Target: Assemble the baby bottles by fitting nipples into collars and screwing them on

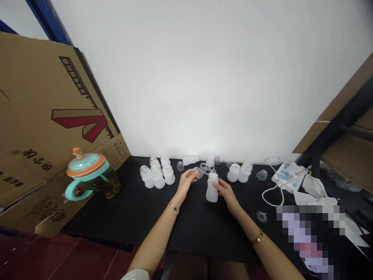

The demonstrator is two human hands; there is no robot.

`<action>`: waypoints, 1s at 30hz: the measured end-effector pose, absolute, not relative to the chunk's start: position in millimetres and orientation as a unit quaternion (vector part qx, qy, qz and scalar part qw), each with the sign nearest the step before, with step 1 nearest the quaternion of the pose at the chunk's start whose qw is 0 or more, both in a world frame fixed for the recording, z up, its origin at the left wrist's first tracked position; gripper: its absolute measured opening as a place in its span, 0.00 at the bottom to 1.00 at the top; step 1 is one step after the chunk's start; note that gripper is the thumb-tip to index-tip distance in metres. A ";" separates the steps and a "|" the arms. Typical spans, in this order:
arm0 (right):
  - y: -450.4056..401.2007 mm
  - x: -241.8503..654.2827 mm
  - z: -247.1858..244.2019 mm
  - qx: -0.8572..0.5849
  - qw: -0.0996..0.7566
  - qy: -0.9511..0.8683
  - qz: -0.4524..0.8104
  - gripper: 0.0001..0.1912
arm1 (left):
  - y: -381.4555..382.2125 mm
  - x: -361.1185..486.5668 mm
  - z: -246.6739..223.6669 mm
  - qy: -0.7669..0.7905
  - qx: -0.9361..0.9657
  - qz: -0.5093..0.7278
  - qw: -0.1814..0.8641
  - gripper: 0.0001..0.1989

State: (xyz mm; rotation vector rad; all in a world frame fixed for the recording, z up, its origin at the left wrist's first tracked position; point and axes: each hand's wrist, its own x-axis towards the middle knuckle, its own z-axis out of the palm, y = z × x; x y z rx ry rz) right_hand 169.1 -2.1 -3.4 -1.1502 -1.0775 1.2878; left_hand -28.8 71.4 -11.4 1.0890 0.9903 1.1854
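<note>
My right hand (225, 192) grips the side of a frosted white baby bottle (211, 191), which stands nearly upright over the black table. A narrow clear piece (213, 169) shows at its mouth; its kind is hard to make out. Just to the left, my left hand (187, 181) is closed on a clear bottle cap (199, 173), its open end tilted away from me. Behind the two hands lie rings (208, 170), another white bottle (210, 160) and a bottle on its side (190, 160). A clear dome cap (180, 166) rests left of them.
Several capped bottles (157, 179) stand together at left, two more bottles (233, 172) at right. Further right are a clear cap (262, 175), a clear nipple-like part (262, 216) and a white power strip (288, 177) with cables. A teal-lidded jug (87, 167) stands by a cardboard box (37, 116).
</note>
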 end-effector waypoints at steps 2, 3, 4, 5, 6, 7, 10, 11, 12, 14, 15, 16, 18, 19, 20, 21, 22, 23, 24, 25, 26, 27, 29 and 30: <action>-2.0 170.5 -4.6 -0.491 0.523 -0.450 0.532 0.25 | 66.4 -28.5 -10.7 0.404 0.432 0.510 0.625 0.22; -2.0 171.4 -5.2 -0.494 0.522 -0.449 0.531 0.25 | 64.3 -27.9 -10.0 0.392 0.419 0.515 0.637 0.22; -2.0 172.2 -5.7 -0.496 0.522 -0.448 0.530 0.26 | 62.5 -27.2 -9.1 0.382 0.409 0.519 0.646 0.22; -2.0 172.9 -6.2 -0.496 0.524 -0.448 0.529 0.26 | 61.0 -26.3 -8.0 0.376 0.396 0.525 0.653 0.23; -2.0 173.5 -6.4 -0.495 0.526 -0.447 0.529 0.26 | 59.7 -25.5 -7.1 0.369 0.384 0.528 0.661 0.23; -2.1 173.9 -6.5 -0.494 0.530 -0.444 0.527 0.26 | 58.8 -24.6 -6.3 0.363 0.372 0.532 0.668 0.24; -2.4 173.7 -5.5 -0.494 0.546 -0.430 0.523 0.25 | 57.4 -22.5 -5.8 0.343 0.330 0.542 0.693 0.22; -2.5 173.3 -4.9 -0.495 0.551 -0.424 0.521 0.25 | 57.3 -22.1 -6.4 0.338 0.313 0.545 0.701 0.20; -2.7 172.9 -4.4 -0.496 0.556 -0.418 0.520 0.24 | 57.3 -21.7 -7.1 0.333 0.298 0.547 0.708 0.19; -2.9 172.3 -3.7 -0.496 0.565 -0.409 0.517 0.24 | 57.0 -21.0 -8.7 0.328 0.274 0.548 0.719 0.17; -3.0 172.2 -3.6 -0.496 0.567 -0.407 0.517 0.24 | 56.7 -20.6 -9.3 0.326 0.267 0.546 0.724 0.17; -3.0 172.3 -3.9 -0.495 0.569 -0.407 0.516 0.24 | 56.3 -20.2 -9.7 0.323 0.264 0.544 0.728 0.16; -3.0 172.9 -5.2 -0.494 0.570 -0.410 0.512 0.24 | 55.1 -19.4 -9.5 0.320 0.260 0.540 0.734 0.16; -3.0 173.3 -6.1 -0.494 0.570 -0.412 0.510 0.25 | 54.4 -19.0 -9.0 0.319 0.258 0.538 0.736 0.16; -3.0 173.6 -7.0 -0.494 0.571 -0.414 0.508 0.25 | 53.8 -18.7 -8.4 0.320 0.256 0.538 0.737 0.16; -3.1 173.8 -7.8 -0.492 0.572 -0.415 0.509 0.25 | 53.3 -18.4 -7.7 0.322 0.253 0.538 0.737 0.15; -3.1 173.9 -8.6 -0.490 0.572 -0.416 0.511 0.25 | 52.9 -18.3 -7.1 0.325 0.251 0.538 0.736 0.15; -3.2 173.9 -9.3 -0.486 0.571 -0.416 0.515 0.25 | 52.6 -18.2 -6.5 0.328 0.250 0.539 0.734 0.15; -3.2 173.9 -9.8 -0.481 0.570 -0.418 0.519 0.24 | 52.4 -18.3 -6.0 0.331 0.249 0.540 0.733 0.15; -3.2 173.8 -10.2 -0.475 0.571 -0.419 0.522 0.24 | 52.3 -18.5 -5.6 0.333 0.248 0.542 0.731 0.14; -3.0 173.7 -10.4 -0.471 0.572 -0.420 0.524 0.24 | 52.1 -18.8 -5.3 0.333 0.247 0.543 0.730 0.14; -2.9 173.6 -10.6 -0.470 0.574 -0.419 0.524 0.25 | 52.0 -19.0 -5.1 0.333 0.246 0.545 0.729 0.14; -2.6 173.7 -10.8 -0.473 0.579 -0.417 0.517 0.25 | 51.9 -19.4 -4.6 0.330 0.244 0.550 0.728 0.14; -2.6 173.7 -10.7 -0.477 0.580 -0.417 0.512 0.26 | 51.8 -19.5 -4.4 0.330 0.242 0.551 0.727 0.15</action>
